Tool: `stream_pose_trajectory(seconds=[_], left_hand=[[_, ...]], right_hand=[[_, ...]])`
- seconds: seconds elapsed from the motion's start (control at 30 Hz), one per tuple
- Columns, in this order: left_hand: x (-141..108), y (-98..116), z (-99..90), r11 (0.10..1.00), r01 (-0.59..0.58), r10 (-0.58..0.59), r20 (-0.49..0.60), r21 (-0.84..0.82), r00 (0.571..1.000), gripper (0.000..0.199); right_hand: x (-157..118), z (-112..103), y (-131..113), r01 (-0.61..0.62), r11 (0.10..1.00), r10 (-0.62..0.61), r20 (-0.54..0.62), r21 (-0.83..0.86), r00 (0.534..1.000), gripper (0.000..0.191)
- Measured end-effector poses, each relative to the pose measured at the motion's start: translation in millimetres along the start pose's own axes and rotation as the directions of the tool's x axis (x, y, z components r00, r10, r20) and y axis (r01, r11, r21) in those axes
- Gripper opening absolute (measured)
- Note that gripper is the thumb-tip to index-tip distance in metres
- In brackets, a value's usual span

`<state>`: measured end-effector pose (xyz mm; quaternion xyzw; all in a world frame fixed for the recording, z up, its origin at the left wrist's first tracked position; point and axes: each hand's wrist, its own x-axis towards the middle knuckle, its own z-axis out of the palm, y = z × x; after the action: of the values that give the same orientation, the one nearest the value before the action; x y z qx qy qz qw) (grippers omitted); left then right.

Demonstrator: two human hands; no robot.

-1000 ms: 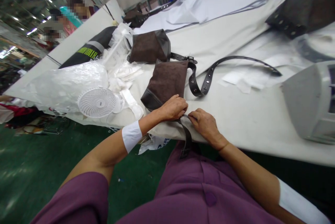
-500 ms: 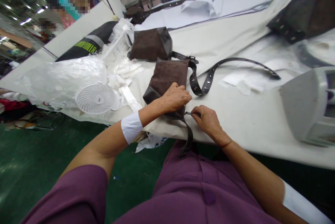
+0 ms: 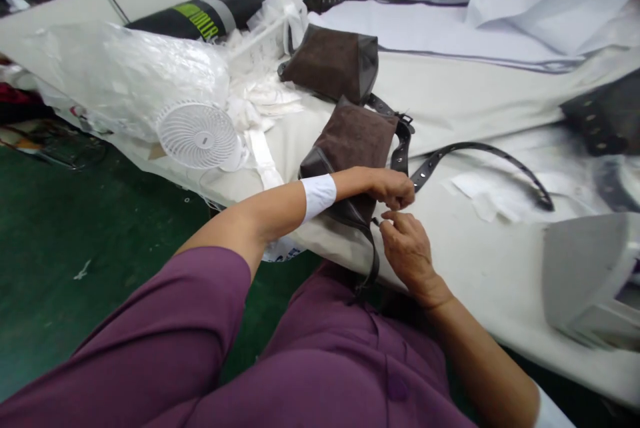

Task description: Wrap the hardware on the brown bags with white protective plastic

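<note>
Two grips at the table [image 3: 480, 268] edge: left grip [image 3: 393, 189] closed, perhaps on the strap, over a brown suede bag [image 3: 350, 141]; right grip [image 3: 409, 256] loosely open just beside the dark studded leather strap [image 3: 373, 261], which hangs limp over the edge. Bag soft, likely light; strap flexible, best taken near its end.

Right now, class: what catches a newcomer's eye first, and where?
A dark brown suede bag with a glossy black panel sits at the near edge of the white-covered table, the person's left hand over it and right hand below. A black studded leather strap curves away to its right. Further left lies a round white plastic fan beside crumpled clear plastic sheeting.
</note>
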<state>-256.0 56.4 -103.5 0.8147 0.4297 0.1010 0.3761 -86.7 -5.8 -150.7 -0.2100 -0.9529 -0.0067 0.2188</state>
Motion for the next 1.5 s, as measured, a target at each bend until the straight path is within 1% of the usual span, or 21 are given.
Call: stream_pose_trajectory(seconds=[0.13,0.23,0.27,0.33,0.37,0.4,0.43,0.5,0.53,0.6,0.67,0.73,0.87,0.9,0.93,0.97,1.0,1.1,1.17,1.4,1.5], left_hand=[[4.4,-4.3,-4.3,0.997,-0.035,0.031,-0.060,-0.070,0.998,0.016],[-16.4,9.3,-8.0,0.999,-0.027,0.017,-0.339,-0.025,0.941,0.010],[-29.1,19.1,-3.2,0.998,-0.014,-0.020,-0.478,-0.066,0.878,0.011],[-58.4,45.2,21.9,0.963,-0.023,-0.180,-0.703,-0.269,0.688,0.020],[-72.1,59.6,42.5,0.914,-0.058,-0.292,-0.748,-0.402,0.596,0.026],[-83.2,73.4,67.3,0.837,-0.110,-0.398,-0.734,-0.536,0.550,0.030],[-90.4,85.4,94.5,0.728,-0.163,-0.461,-0.651,-0.666,0.603,0.033],[-91.1,101.3,147.6,0.469,-0.152,-0.422,-0.372,-0.870,0.827,0.032],[-85.2,105.0,169.4,0.368,-0.100,-0.403,-0.256,-0.924,0.879,0.022],[-67.1,105.6,197.6,0.147,-0.058,-0.477,-0.123,-0.987,0.870,0.002],[-51.6,101.1,206.1,-0.035,-0.179,-0.659,-0.112,-0.983,0.743,0.016],[-47.7,94.5,203.4,-0.066,-0.368,-0.823,-0.158,-0.928,0.546,0.023],[-74.6,77.5,194.8,0.194,-0.541,-0.949,-0.297,-0.818,0.110,0.035],[-84.0,73.0,193.8,0.250,-0.555,-0.947,-0.321,-0.793,0.032,0.037],[-92.6,68.9,192.9,0.274,-0.568,-0.943,-0.333,-0.776,0.000,0.037],[-99.6,65.6,192.1,0.261,-0.588,-0.942,-0.334,-0.766,0.018,0.035],[-104.5,63.3,191.2,0.205,-0.614,-0.943,-0.323,-0.762,0.086,0.033],[-106.5,61.6,187.5,-0.050,-0.667,-0.897,-0.261,-0.743,0.358,0.036],[-101.0,63.2,184.9,-0.141,-0.699,-0.870,-0.249,-0.702,0.425,0.037],[-91.1,66.2,176.3,-0.149,-0.807,-0.946,-0.155,-0.572,0.284,0.026],[-94.3,65.2,173.3,-0.166,-0.800,-0.955,-0.107,-0.577,0.276,0.030]], right_hand=[[4.1,-1.6,-8.1,0.075,0.997,-0.075,0.084,0.003,0.994,0.019],[5.0,-1.1,-11.4,-0.096,0.986,0.077,0.143,0.133,0.987,0.015],[5.1,-0.8,-10.2,-0.185,0.963,0.152,0.167,0.199,0.974,0.013],[6.3,-0.6,-5.0,-0.346,0.890,0.286,0.229,0.297,0.930,0.009],[7.6,-0.9,-1.8,-0.395,0.862,0.325,0.250,0.319,0.912,0.009],[9.5,-1.4,1.1,-0.412,0.850,0.342,0.253,0.327,0.905,0.009],[12.0,-2.2,3.5,-0.401,0.855,0.335,0.241,0.328,0.911,0.010],[18.3,-4.7,6.2,-0.332,0.881,0.274,0.210,0.336,0.939,0.010],[21.9,-6.3,6.6,-0.304,0.888,0.241,0.214,0.346,0.947,0.010],[29.3,-10.0,6.8,-0.322,0.873,0.226,0.282,0.367,0.932,0.010],[36.1,-14.1,6.8,-0.463,0.788,0.288,0.421,0.406,0.860,0.009],[41.1,-17.6,6.2,-0.653,0.589,0.339,0.588,0.476,0.734,0.009],[45.5,-18.5,-1.9,-0.839,0.049,0.247,0.807,0.542,0.536,0.012],[45.7,-16.9,-5.3,-0.849,-0.058,0.218,0.836,0.525,0.503,0.011],[45.7,-14.7,-9.0,-0.853,-0.148,0.190,0.860,0.501,0.473,0.010],[45.6,-11.8,-12.5,-0.851,-0.223,0.163,0.879,0.475,0.448,0.009],[45.3,-8.7,-15.5,-0.847,-0.285,0.140,0.893,0.449,0.427,0.007],[43.7,0.9,-20.5,-0.824,-0.401,0.084,0.912,0.399,0.400,0.009],[41.9,5.5,-20.1,-0.814,-0.441,0.040,0.915,0.378,0.402,0.010],[37.2,12.1,-13.0,-0.790,-0.482,-0.057,0.886,0.379,0.460,0.009],[37.0,13.7,-13.2,-0.794,-0.485,-0.074,0.887,0.368,0.456,0.008]])
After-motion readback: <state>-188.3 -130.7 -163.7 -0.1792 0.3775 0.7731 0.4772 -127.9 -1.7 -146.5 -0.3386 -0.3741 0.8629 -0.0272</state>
